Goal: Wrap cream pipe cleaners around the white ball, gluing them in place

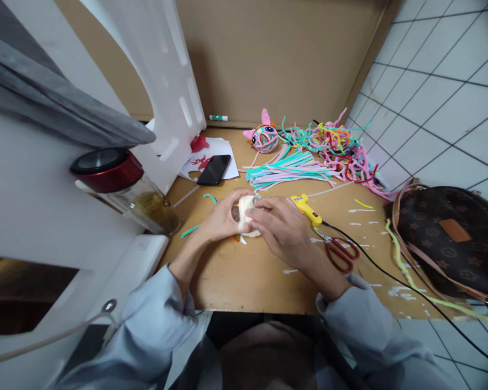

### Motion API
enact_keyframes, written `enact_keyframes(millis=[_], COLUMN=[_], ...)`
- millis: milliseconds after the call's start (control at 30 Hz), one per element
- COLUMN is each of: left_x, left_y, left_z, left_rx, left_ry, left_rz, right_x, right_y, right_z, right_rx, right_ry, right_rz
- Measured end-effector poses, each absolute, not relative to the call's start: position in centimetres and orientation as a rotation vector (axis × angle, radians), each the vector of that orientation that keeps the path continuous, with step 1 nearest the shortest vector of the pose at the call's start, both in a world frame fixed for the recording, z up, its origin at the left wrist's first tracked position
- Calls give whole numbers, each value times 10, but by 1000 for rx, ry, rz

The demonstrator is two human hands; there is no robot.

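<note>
Over the middle of the brown tabletop, my left hand [223,218] is closed around a small, clear, rounded object with a soft white strip [246,210] across it. My right hand [287,230] pinches the white strip from the other side. Fingers cover much of the piece, so its full shape is hidden. A yellow glue gun [307,210] lies just beyond my right hand, its black cord running off to the right. Red-handled scissors [341,252] rest beside my right wrist. Under my hands, small white and orange scraps show in part.
Behind are pink, white and turquoise pipe cleaners [288,170], a tangled colourful heap [337,143] and a pink-eared ball figure [265,137]. A phone [213,170] lies on white paper [228,149]. A red-lidded bottle [146,203] stands left, a brown bag [451,238] right.
</note>
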State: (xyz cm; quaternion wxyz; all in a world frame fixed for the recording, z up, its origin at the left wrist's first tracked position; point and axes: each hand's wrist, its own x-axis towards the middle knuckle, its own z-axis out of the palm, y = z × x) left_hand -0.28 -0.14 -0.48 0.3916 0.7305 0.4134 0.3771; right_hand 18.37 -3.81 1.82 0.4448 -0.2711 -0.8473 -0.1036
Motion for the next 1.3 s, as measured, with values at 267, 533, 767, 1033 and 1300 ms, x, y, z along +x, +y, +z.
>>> enact_keyframes(millis=[267,533,767,1033,1300], left_x=[-2,-2,-4,-7,-8], left_y=[-1,-5,-4,-2,0], left_z=[-9,-1,1,0,-2], left_rx=[1972,1936,1867,1879,1826], left_ry=[1004,1091,1111,1158,1135], left_rz=[1006,953,898,871,883], right_x=[179,193,197,197,202], right_y=[-39,-47,-39,-40,-38], right_z=[14,10,2,-2,-11], right_rx=[-613,-641,-681,-744,-909], right_ry=[-2089,-1947,-1983,-2050,-2081], right_rz=[-272,18,67,-91,24])
